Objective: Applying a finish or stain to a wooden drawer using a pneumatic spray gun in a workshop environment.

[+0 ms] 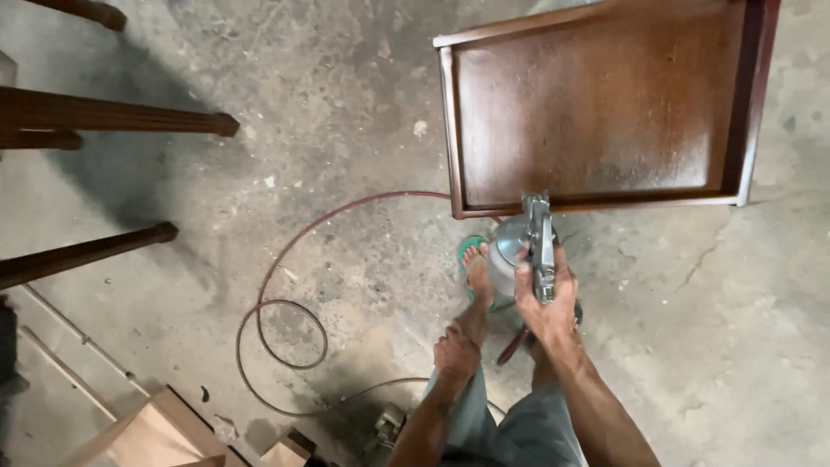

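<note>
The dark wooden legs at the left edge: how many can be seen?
4: one at the top corner, two close together below it, one lower. Others may lie outside the frame.

Bare forearms, grey-green trousers [510, 428], green flip-flop [468, 251] on one foot.

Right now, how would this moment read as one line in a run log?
right hand: grips metal spray gun | aim: brown wooden panel | left hand: empty, hanging | red hose: looped on concrete floor
</note>
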